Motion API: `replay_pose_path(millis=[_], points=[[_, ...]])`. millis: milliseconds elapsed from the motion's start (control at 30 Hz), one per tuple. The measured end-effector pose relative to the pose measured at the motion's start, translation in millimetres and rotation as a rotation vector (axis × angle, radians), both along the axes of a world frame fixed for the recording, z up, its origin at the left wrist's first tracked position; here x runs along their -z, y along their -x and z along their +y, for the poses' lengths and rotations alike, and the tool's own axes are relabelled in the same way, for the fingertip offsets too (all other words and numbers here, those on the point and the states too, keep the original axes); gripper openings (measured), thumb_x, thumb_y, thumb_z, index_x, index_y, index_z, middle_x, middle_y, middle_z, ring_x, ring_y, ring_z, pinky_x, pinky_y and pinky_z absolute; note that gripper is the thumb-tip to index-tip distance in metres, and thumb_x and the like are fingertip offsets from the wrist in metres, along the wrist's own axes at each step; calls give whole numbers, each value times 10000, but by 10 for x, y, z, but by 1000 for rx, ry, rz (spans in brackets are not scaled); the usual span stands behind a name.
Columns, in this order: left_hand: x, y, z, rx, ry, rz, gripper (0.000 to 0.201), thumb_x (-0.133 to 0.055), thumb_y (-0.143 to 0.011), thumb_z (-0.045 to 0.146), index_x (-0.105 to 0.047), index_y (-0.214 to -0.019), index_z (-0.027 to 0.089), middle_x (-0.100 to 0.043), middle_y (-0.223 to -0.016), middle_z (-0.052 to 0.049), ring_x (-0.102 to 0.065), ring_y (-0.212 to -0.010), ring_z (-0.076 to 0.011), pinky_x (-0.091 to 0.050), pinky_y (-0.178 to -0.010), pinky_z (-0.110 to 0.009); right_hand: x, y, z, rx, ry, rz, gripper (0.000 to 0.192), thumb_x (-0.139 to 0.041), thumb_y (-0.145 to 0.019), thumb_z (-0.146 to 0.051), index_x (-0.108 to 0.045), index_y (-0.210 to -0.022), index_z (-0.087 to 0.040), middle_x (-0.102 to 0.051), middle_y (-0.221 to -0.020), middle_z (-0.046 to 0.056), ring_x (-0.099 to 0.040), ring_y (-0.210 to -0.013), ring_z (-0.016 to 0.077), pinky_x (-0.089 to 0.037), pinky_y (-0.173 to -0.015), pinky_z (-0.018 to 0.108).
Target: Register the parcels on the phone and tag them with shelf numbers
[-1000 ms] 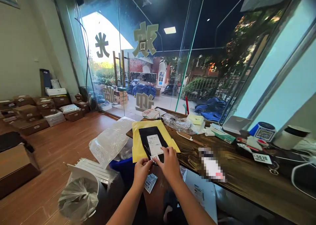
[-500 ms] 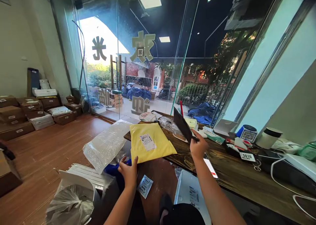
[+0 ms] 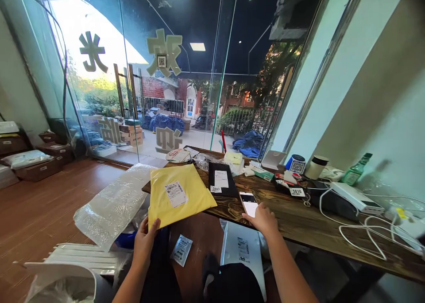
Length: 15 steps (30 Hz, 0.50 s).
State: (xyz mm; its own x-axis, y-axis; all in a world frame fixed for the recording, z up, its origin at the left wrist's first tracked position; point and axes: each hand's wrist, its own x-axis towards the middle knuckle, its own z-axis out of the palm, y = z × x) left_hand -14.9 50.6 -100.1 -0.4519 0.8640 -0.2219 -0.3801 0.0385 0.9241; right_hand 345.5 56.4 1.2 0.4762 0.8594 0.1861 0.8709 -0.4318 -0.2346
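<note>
My left hand (image 3: 146, 236) grips the lower left corner of a yellow mailer (image 3: 189, 188), thumb on top. The mailer carries a white printed label and its far part hangs over the table's left end. My right hand (image 3: 264, 221) is at the near end of a smartphone (image 3: 249, 201), its thumb and fingers around the lower edge. The phone's screen is lit, dark at the top and white below. Just left of the phone, a black mailer (image 3: 229, 188) lies flat on the wooden table, with a white label and a tag reading 5043.
A bubble-wrap bag (image 3: 109, 210) lies left of the yellow mailer. Below are a bin (image 3: 96, 285), a small packet (image 3: 182, 250) on the floor and a white box (image 3: 229, 245). A green bottle (image 3: 357, 170), white cup (image 3: 316, 168) and cables stand at right.
The black mailer has gone from my right hand onto the table, and that hand has moved down to the phone. My left hand has taken hold of the yellow mailer's corner. The view has turned right.
</note>
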Motion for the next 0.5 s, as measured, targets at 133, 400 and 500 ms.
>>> replay_pose_path(millis=[133, 400, 500], points=[[-22, -182, -261, -353, -77, 419, 575, -603, -683, 502, -482, -1150, 189, -472, -1160, -102, -528, -1029, -257, -418, -946, -431, 16, -90, 62, 19, 49, 53, 636, -696, -607, -421, -548, -1033, 28, -612, -1036, 338, -597, -998, 435, -477, -780, 460], [-228, -940, -984, 371, -324, 167, 379, -616, -707, 554, -688, -909, 241, -636, -914, -98, -601, -828, -246, -513, -684, -342, 332, 249, -493, -200, -209, 575, 584, -654, -587, -453, -479, -1068, -170, -676, -1016, 169, -653, -918, 320, -529, -755, 410], [-265, -1183, -1047, 613, -205, -139, 606, -589, -655, 678, -645, -1113, 286, -654, -1015, -114, -633, -837, -282, -521, -579, -363, 500, 820, -765, -406, -360, 972, 614, -692, -539, -435, -477, -1068, -210, -681, -991, 110, -645, -910, 305, -527, -779, 414]])
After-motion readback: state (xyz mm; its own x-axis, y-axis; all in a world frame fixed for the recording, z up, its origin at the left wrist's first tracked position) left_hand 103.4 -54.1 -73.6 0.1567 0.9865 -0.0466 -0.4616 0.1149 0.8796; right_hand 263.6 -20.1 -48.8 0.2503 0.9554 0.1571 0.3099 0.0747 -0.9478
